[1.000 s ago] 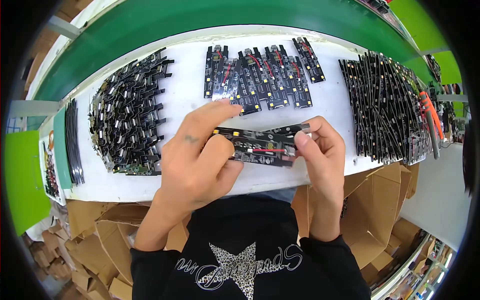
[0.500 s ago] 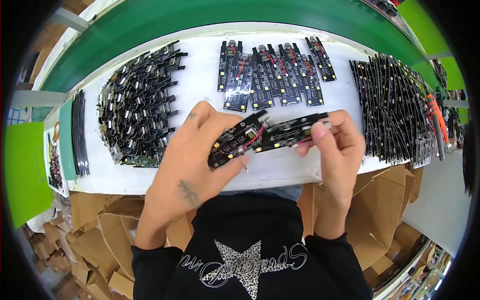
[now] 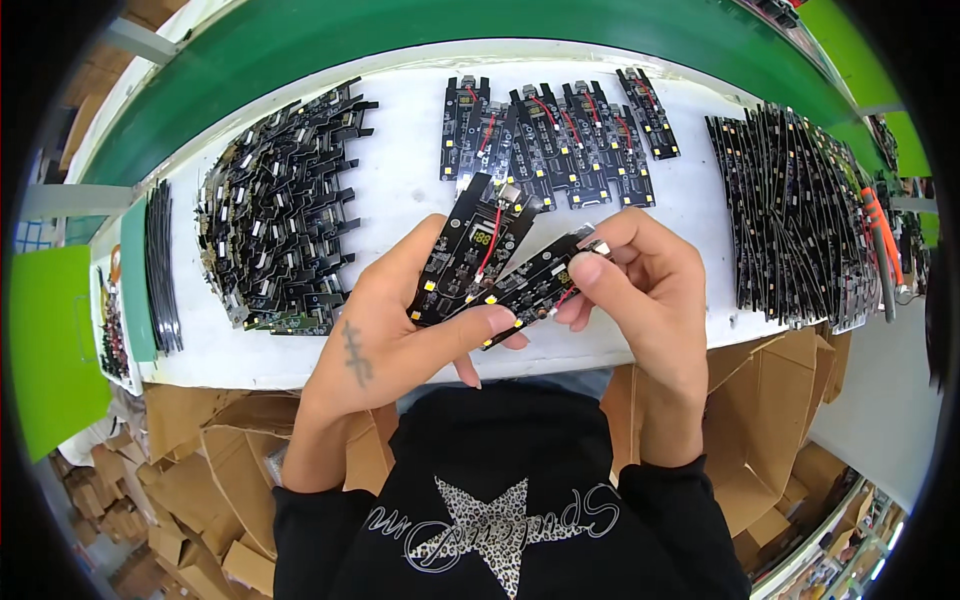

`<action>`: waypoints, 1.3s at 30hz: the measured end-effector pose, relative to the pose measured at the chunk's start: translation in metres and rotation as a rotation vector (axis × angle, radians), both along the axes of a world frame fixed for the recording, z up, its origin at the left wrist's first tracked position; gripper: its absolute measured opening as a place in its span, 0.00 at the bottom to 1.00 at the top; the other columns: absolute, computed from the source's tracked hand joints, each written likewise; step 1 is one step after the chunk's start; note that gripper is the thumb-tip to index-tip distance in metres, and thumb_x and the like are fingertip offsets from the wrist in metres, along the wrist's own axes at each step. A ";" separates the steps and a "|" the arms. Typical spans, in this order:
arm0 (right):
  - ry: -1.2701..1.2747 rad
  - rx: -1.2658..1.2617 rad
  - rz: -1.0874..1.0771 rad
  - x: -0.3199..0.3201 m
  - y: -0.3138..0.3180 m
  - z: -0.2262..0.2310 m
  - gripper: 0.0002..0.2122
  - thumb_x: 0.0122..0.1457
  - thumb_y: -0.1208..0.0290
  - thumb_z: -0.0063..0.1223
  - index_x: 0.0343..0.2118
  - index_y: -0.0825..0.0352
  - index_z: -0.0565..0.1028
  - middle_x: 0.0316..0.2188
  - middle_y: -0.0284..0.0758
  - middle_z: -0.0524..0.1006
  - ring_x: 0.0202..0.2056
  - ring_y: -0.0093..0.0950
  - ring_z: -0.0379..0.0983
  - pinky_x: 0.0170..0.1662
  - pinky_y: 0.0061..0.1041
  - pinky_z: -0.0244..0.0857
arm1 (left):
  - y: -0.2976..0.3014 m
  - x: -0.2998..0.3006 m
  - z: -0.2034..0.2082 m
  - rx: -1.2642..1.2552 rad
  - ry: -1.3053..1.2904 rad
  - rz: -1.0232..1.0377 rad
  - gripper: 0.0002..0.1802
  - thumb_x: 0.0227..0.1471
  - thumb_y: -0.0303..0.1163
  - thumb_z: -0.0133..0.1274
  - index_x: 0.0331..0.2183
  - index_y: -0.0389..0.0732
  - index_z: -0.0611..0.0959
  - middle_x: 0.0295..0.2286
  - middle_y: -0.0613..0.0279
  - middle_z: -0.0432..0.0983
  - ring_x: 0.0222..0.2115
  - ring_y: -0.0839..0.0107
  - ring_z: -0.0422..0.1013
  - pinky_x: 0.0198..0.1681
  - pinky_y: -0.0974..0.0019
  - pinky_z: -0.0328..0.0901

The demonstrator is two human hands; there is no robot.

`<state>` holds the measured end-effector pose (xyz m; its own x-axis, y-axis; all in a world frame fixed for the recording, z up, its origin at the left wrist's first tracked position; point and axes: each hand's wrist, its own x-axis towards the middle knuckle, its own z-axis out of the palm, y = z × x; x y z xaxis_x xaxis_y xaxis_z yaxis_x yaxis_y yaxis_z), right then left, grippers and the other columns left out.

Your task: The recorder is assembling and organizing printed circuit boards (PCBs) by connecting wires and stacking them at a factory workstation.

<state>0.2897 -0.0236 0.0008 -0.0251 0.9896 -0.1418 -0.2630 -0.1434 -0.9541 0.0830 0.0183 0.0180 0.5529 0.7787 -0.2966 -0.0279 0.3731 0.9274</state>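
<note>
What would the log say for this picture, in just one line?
left hand: holds black circuit board | right hand: holds second black board | boards fanned apart above white table | board row behind

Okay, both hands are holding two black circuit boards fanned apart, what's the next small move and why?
Probably pull the right hand away so its board comes clear of the left hand. The two boards meet only at their lower ends under the left thumb, and the other board already points elsewhere, toward the laid-out row.
</note>
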 end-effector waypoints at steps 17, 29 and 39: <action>-0.272 0.133 0.499 0.025 0.008 0.009 0.06 0.43 0.77 0.58 0.19 0.71 0.72 0.15 0.32 0.69 0.19 0.24 0.63 0.24 0.23 0.54 | 0.010 -0.028 0.009 0.049 0.109 -0.297 0.22 0.45 0.19 0.63 0.45 0.29 0.76 0.27 0.58 0.81 0.20 0.77 0.76 0.16 0.76 0.68; 0.350 0.070 0.484 0.017 0.002 -0.007 0.02 0.50 0.82 0.57 0.26 0.75 0.77 0.21 0.37 0.76 0.20 0.21 0.71 0.21 0.17 0.62 | -0.004 -0.055 0.006 -0.120 -0.040 -0.178 0.30 0.45 0.14 0.60 0.51 0.25 0.69 0.36 0.50 0.79 0.26 0.65 0.80 0.16 0.75 0.70; -0.532 0.229 0.107 -0.006 0.002 -0.023 0.05 0.51 0.81 0.61 0.33 0.70 0.80 0.28 0.34 0.79 0.30 0.21 0.72 0.34 0.20 0.65 | -0.048 -0.137 -0.010 -0.130 -0.073 0.216 0.27 0.40 0.12 0.60 0.44 0.27 0.69 0.28 0.47 0.78 0.22 0.60 0.80 0.13 0.72 0.70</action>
